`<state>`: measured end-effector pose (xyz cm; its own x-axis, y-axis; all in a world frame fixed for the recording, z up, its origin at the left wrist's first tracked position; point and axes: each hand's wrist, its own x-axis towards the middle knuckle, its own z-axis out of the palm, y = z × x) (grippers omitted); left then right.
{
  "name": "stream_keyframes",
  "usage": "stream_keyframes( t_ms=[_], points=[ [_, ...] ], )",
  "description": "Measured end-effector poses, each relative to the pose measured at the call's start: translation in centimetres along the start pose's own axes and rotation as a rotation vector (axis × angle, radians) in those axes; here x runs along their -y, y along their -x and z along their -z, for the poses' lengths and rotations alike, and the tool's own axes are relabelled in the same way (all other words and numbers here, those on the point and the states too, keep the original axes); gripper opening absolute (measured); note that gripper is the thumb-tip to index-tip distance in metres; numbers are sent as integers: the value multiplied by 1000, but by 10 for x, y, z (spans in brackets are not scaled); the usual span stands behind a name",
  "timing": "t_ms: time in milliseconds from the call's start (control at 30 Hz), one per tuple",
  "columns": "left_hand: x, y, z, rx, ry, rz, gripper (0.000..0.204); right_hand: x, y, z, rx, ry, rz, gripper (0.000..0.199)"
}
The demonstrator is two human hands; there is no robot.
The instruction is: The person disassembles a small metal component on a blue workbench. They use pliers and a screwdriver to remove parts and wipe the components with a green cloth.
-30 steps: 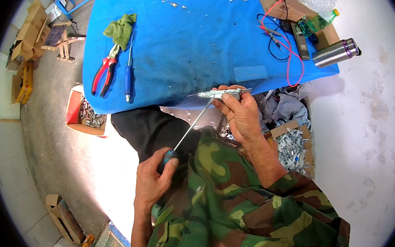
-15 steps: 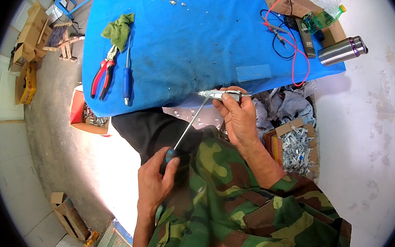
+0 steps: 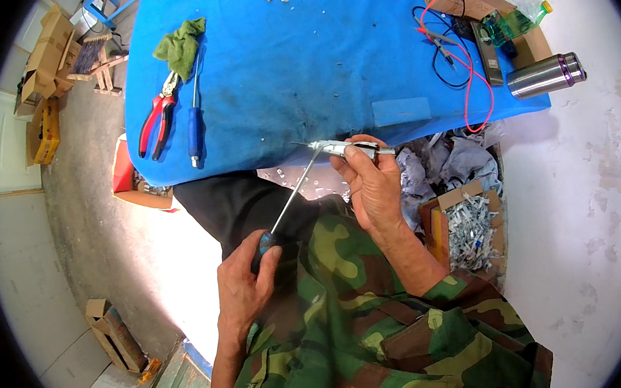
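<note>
Screwdriver, gripped in the left hand, slants up and rightward, its tip at the left part of a slim metal piece held crosswise by the counter's near edge, pinched in the right hand.

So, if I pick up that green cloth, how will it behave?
The green cloth would probably flop, since it lies crumpled in folds. Its irregular, bunched shape suggests it won't roll, and its small size that it's light.
</note>
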<state>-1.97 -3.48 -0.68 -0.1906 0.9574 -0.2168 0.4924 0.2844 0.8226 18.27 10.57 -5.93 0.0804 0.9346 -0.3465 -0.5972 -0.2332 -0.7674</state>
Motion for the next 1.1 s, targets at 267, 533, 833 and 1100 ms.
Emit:
stream_keyframes(
  t_ms=[267, 533, 833, 1100],
  points=[
    [-10, 4, 0, 9, -106, -39, 26, -3, 3, -3, -18, 84, 35, 28],
    [-20, 5, -2, 2, -286, -148, 24, -8, 1, 0, 29, 153, 112, 26],
    [-25, -4, 10, 108, -17, 22, 25, -7, -6, 4, 59, 224, 159, 22],
    [-19, 8, -10, -61, -579, -237, 41, -8, -4, -3, -3, 229, 147, 23]
  ],
)
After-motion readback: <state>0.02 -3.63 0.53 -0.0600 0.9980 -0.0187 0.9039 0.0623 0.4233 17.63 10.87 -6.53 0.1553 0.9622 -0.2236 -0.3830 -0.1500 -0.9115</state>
